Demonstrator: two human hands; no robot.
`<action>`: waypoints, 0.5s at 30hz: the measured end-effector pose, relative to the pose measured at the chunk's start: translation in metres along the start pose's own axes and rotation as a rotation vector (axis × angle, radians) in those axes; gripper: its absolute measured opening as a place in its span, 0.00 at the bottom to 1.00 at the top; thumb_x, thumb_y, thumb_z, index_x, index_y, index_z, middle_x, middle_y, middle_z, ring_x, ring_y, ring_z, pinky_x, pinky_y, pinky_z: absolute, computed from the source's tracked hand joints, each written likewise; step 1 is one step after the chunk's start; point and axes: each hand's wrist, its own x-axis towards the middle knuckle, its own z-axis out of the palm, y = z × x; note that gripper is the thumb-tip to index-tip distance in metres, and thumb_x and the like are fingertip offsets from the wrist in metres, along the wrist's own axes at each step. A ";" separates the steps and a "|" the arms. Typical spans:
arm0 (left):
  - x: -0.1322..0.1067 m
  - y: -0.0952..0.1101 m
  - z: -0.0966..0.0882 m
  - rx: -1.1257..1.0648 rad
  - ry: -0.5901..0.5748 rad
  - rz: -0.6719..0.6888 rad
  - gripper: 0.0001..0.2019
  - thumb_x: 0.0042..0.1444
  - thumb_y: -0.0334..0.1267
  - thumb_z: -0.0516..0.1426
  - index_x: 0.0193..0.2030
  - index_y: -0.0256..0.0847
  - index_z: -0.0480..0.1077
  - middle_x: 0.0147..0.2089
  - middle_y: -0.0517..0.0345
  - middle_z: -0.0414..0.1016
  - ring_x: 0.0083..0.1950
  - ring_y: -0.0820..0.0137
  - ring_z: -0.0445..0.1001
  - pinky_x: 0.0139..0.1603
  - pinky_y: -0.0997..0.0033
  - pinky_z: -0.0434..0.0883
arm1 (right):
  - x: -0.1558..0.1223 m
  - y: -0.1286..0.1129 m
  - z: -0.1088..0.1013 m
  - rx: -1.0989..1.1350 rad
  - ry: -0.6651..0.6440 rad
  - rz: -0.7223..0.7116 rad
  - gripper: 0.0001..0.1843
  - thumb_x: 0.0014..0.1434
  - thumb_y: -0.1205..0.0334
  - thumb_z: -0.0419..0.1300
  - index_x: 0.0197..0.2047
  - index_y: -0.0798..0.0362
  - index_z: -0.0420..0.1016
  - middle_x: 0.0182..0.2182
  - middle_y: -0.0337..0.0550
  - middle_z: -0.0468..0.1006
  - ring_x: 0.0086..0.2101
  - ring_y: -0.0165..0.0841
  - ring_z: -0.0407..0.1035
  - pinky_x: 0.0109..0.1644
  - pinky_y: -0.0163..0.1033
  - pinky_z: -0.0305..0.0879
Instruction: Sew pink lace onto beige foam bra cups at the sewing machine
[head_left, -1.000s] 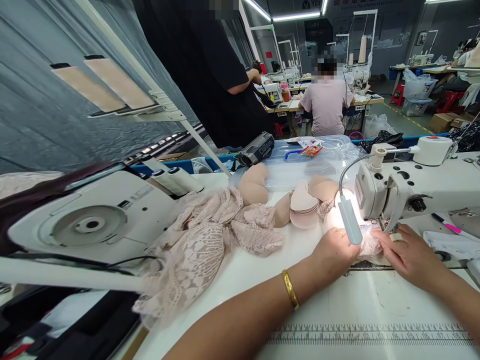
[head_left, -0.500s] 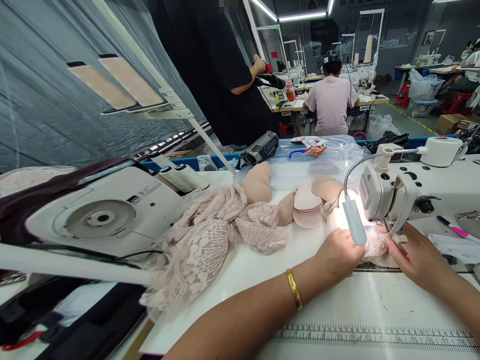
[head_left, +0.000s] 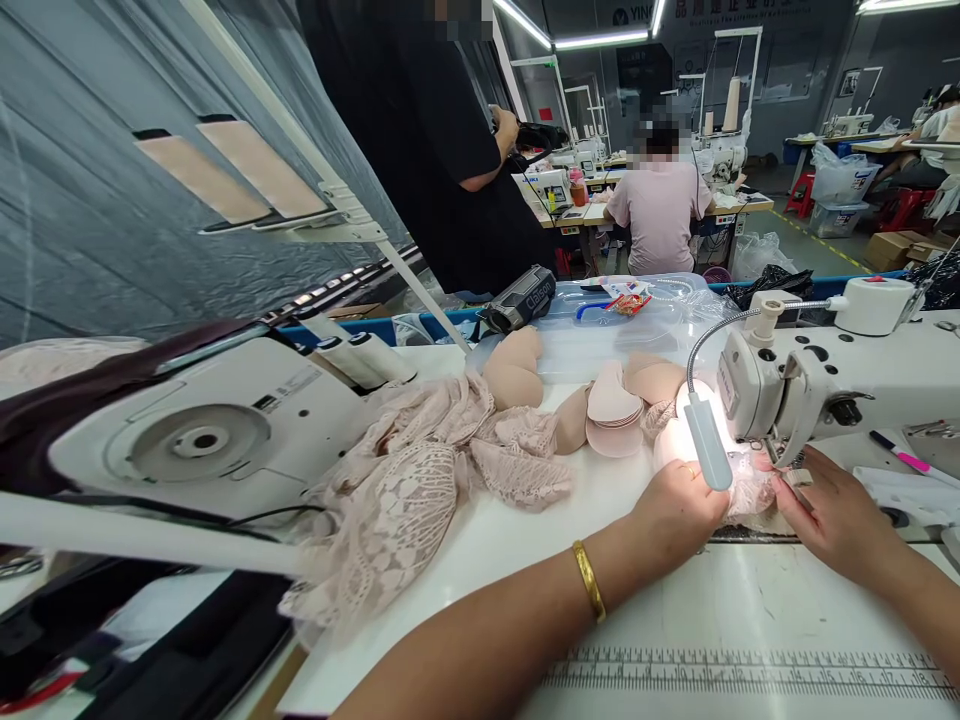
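A piece of pale pink lace fabric [head_left: 748,487] lies under the needle area of a white sewing machine [head_left: 817,375], brightly lit by a grey gooseneck lamp [head_left: 707,440]. My left hand [head_left: 682,515] is closed on the left side of the lace, its fingertips partly hidden behind the lamp head. From the right, my right hand [head_left: 836,510] grips the lace edge beside the presser foot, thumb forward and the other fingers partly behind the machine. Left of my hands lie a stack of beige bra cup pads [head_left: 613,400] and a heap of beige lace [head_left: 412,490].
A second machine's white body [head_left: 202,440] stands at the left, near thread cones [head_left: 367,355]. Behind the pads is a clear plastic bin [head_left: 622,335]. A printed ruler [head_left: 750,672] runs along the front edge. A marker pen [head_left: 900,452] lies right. Two people [head_left: 664,215] are beyond.
My hands and the lace stay almost in place at the needle. The view shifts slightly, and the standing person's hand moves a little to the left.
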 end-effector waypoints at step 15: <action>0.029 -0.007 -0.067 -1.210 -0.435 -0.963 0.10 0.63 0.36 0.58 0.41 0.38 0.81 0.45 0.53 0.85 0.49 0.61 0.81 0.49 0.64 0.79 | 0.018 -0.031 -0.018 0.931 -0.390 0.611 0.25 0.68 0.35 0.60 0.43 0.48 0.83 0.38 0.45 0.84 0.42 0.47 0.78 0.48 0.49 0.76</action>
